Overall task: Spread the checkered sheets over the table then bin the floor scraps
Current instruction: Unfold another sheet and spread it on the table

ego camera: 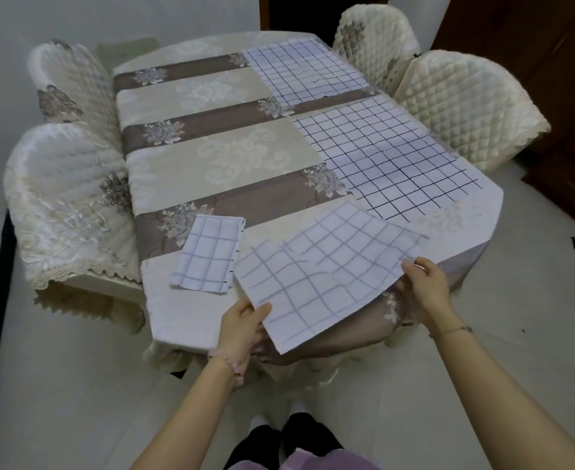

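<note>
2 flat sheets: far sheet [304, 71] and middle sheet [384, 161] lie spread down the right side of the table [191, 154], with a brown stripe [333, 105] of cloth between them.
Held sheet: 3rd one. The held sheet [323, 269] hangs unfolded over the near right corner. Its far edge is just beside the middle sheet's near edge; overlap or not, can't tell.
Long axis: runs hand to hand, near-left to right. The sheet body lies ahead of your fingers, toward the table.
Left hand: left hand [242, 329] pinches the near left corner, thumb on top, fingers under, narrow.
Right hand: right hand [425, 286] grips the right edge, fingers curled onto it; tips under the fabric are hidden.
Nearer hand: both are on it; your left sits closer to your body.
Folded sheet: folded sheet [210, 254] lies on the near left of the table, just beside the held sheet, untouched.
Next, my guess: lower it flat onto the bare near right patch, then open the folded one.
Floor scraps: 0 visible.
Progress: about half, judging 2 of 4 down.
</note>
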Action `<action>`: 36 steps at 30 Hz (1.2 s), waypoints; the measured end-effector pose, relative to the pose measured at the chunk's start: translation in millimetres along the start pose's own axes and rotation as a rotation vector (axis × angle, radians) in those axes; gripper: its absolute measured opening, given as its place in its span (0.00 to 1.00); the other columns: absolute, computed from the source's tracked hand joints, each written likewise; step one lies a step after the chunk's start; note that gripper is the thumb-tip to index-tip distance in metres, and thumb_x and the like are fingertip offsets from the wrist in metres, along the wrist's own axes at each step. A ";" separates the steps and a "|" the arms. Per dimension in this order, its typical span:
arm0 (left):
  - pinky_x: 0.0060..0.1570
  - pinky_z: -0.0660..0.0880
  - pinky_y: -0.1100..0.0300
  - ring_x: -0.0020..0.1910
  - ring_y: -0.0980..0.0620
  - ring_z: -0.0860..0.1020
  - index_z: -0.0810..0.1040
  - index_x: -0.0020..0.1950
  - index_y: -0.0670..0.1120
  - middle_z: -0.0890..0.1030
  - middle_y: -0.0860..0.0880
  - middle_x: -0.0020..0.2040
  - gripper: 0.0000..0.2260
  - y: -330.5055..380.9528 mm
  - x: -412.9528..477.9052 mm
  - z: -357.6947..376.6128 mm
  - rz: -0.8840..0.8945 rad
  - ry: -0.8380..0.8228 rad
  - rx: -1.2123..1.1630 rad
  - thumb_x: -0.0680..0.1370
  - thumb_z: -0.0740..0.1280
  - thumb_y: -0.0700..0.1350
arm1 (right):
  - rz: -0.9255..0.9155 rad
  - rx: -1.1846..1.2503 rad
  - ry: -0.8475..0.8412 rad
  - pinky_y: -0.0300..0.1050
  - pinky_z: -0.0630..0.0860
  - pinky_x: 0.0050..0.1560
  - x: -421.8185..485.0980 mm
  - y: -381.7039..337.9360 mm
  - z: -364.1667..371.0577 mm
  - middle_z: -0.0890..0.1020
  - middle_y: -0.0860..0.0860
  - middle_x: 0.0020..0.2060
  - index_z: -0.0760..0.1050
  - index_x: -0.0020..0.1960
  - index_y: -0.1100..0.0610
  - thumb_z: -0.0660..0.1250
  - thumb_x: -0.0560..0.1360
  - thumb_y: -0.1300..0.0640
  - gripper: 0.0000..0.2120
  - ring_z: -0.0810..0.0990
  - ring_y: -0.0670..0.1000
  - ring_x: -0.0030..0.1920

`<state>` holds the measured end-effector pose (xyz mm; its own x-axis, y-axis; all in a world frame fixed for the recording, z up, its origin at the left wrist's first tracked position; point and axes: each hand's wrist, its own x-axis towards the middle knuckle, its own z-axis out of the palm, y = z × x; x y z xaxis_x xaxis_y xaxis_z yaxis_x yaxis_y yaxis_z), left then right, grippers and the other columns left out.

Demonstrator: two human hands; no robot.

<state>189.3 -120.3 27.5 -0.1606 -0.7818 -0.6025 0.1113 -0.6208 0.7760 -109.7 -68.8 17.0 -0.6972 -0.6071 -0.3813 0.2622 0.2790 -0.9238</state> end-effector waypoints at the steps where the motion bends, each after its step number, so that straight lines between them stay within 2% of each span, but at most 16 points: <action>1: 0.40 0.82 0.57 0.45 0.47 0.83 0.78 0.52 0.41 0.84 0.43 0.48 0.06 -4.1 -1.1 -0.3 -0.022 -0.009 -0.028 0.76 0.66 0.35 | 0.025 0.022 -0.001 0.45 0.71 0.36 5.6 -1.0 1.7 0.70 0.55 0.31 0.70 0.38 0.56 0.64 0.77 0.63 0.09 0.69 0.52 0.31; 4: 0.38 0.82 0.59 0.46 0.47 0.84 0.77 0.55 0.37 0.84 0.42 0.49 0.09 -23.6 -8.0 -3.8 -0.148 -0.075 0.002 0.75 0.67 0.34 | 0.087 -0.020 -0.004 0.47 0.77 0.44 18.7 -1.2 4.1 0.74 0.58 0.36 0.73 0.47 0.60 0.63 0.77 0.64 0.01 0.73 0.54 0.36; 6: 0.38 0.80 0.61 0.46 0.48 0.84 0.76 0.56 0.36 0.85 0.42 0.48 0.11 -33.4 -9.5 -7.2 -0.203 -0.129 0.025 0.75 0.68 0.36 | 0.106 -0.085 -0.011 0.46 0.77 0.42 24.7 -2.4 3.9 0.73 0.58 0.35 0.72 0.46 0.61 0.63 0.78 0.64 0.02 0.72 0.54 0.34; 8: 0.41 0.81 0.60 0.49 0.48 0.84 0.76 0.57 0.37 0.85 0.43 0.50 0.11 -34.6 -4.6 -9.8 -0.196 -0.161 -0.049 0.75 0.68 0.38 | 0.119 -0.148 -0.026 0.45 0.76 0.40 28.8 -5.8 2.7 0.70 0.56 0.32 0.71 0.42 0.59 0.63 0.78 0.64 0.06 0.69 0.53 0.32; 10: 0.43 0.81 0.59 0.52 0.47 0.83 0.76 0.58 0.39 0.84 0.42 0.53 0.11 -28.6 5.8 -11.8 -0.165 -0.112 -0.153 0.77 0.67 0.39 | 0.115 -0.192 -0.049 0.44 0.76 0.39 32.9 -10.3 0.8 0.68 0.54 0.30 0.70 0.39 0.57 0.63 0.78 0.64 0.10 0.67 0.52 0.30; 14: 0.40 0.82 0.59 0.48 0.50 0.83 0.76 0.55 0.42 0.83 0.44 0.51 0.06 -8.3 24.8 -12.2 -0.118 0.034 -0.221 0.79 0.64 0.39 | 0.100 -0.262 -0.019 0.43 0.73 0.31 41.9 -18.8 -5.8 0.68 0.55 0.30 0.70 0.43 0.58 0.63 0.78 0.64 0.06 0.68 0.52 0.29; 15: 0.40 0.82 0.59 0.47 0.50 0.82 0.77 0.53 0.41 0.83 0.44 0.50 0.05 -3.8 26.9 -11.4 -0.110 0.048 -0.196 0.79 0.63 0.38 | 0.108 -0.266 -0.007 0.43 0.71 0.30 42.6 -20.8 -6.7 0.70 0.55 0.32 0.71 0.47 0.58 0.62 0.78 0.64 0.02 0.69 0.53 0.29; 17: 0.38 0.81 0.59 0.46 0.49 0.82 0.77 0.51 0.41 0.83 0.43 0.49 0.05 2.0 27.9 -10.7 -0.105 0.055 -0.133 0.79 0.62 0.37 | 0.081 -0.306 0.032 0.46 0.70 0.34 42.1 -22.4 -8.5 0.75 0.58 0.42 0.68 0.63 0.61 0.62 0.78 0.63 0.14 0.72 0.55 0.35; 19: 0.36 0.82 0.60 0.45 0.49 0.83 0.78 0.49 0.41 0.84 0.44 0.47 0.05 4.2 24.8 -10.9 -0.097 0.045 -0.112 0.79 0.62 0.38 | -0.040 -0.454 0.084 0.48 0.73 0.40 32.3 -23.8 -6.7 0.74 0.57 0.56 0.62 0.70 0.62 0.62 0.78 0.61 0.22 0.74 0.55 0.45; 21: 0.36 0.82 0.61 0.43 0.50 0.84 0.78 0.48 0.41 0.85 0.45 0.44 0.05 4.9 20.8 -11.8 -0.077 0.046 -0.121 0.79 0.63 0.38 | -0.217 -0.557 0.106 0.51 0.75 0.49 11.0 -25.3 5.3 0.74 0.54 0.59 0.65 0.68 0.59 0.63 0.77 0.59 0.20 0.74 0.53 0.52; 22: 0.35 0.81 0.61 0.41 0.51 0.84 0.79 0.48 0.40 0.85 0.45 0.43 0.05 5.0 18.6 -12.2 -0.062 0.050 -0.125 0.78 0.64 0.37 | -0.282 -0.568 0.074 0.48 0.74 0.51 -3.1 -24.7 15.1 0.76 0.53 0.57 0.69 0.65 0.57 0.64 0.77 0.59 0.17 0.76 0.52 0.53; 25: 0.35 0.81 0.62 0.39 0.51 0.85 0.81 0.45 0.39 0.86 0.44 0.40 0.04 5.1 11.0 -8.8 -0.005 0.050 -0.089 0.76 0.67 0.37 | -0.264 -0.447 -0.209 0.29 0.73 0.45 -58.4 -17.6 58.3 0.82 0.47 0.48 0.77 0.52 0.49 0.66 0.75 0.58 0.07 0.79 0.44 0.48; 26: 0.35 0.80 0.62 0.38 0.51 0.85 0.82 0.44 0.39 0.86 0.45 0.39 0.03 5.1 8.0 -6.4 0.018 0.041 -0.067 0.75 0.68 0.37 | -0.220 -0.410 -0.310 0.27 0.74 0.44 -76.3 -13.0 73.5 0.82 0.45 0.47 0.77 0.49 0.47 0.67 0.75 0.56 0.06 0.79 0.41 0.47; 29: 0.30 0.78 0.65 0.33 0.54 0.83 0.80 0.41 0.38 0.84 0.46 0.34 0.02 4.9 -0.1 3.1 0.118 0.004 0.023 0.73 0.70 0.36 | -0.073 -0.326 -0.464 0.37 0.79 0.48 -113.9 2.1 109.2 0.81 0.44 0.47 0.78 0.50 0.47 0.69 0.74 0.52 0.05 0.81 0.45 0.50; 33: 0.35 0.75 0.56 0.34 0.47 0.77 0.75 0.39 0.37 0.79 0.38 0.35 0.08 3.7 -6.4 11.1 0.220 -0.057 0.193 0.73 0.71 0.40 | 0.109 -0.240 -0.425 0.43 0.80 0.48 -129.4 6.6 128.4 0.81 0.48 0.44 0.77 0.52 0.54 0.70 0.72 0.46 0.14 0.81 0.47 0.45; 36: 0.29 0.71 0.57 0.30 0.48 0.73 0.73 0.34 0.43 0.75 0.41 0.31 0.10 3.5 -8.6 12.3 0.221 -0.085 0.237 0.71 0.72 0.40 | 0.142 -0.216 -0.378 0.50 0.80 0.50 -129.2 4.2 128.6 0.83 0.56 0.42 0.80 0.46 0.57 0.69 0.73 0.51 0.10 0.83 0.54 0.45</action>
<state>179.0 -115.0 37.7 -0.2407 -0.8823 -0.4045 -0.0767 -0.3981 0.9141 67.3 -84.8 57.8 -0.3616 -0.7690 -0.5271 0.1646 0.5038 -0.8480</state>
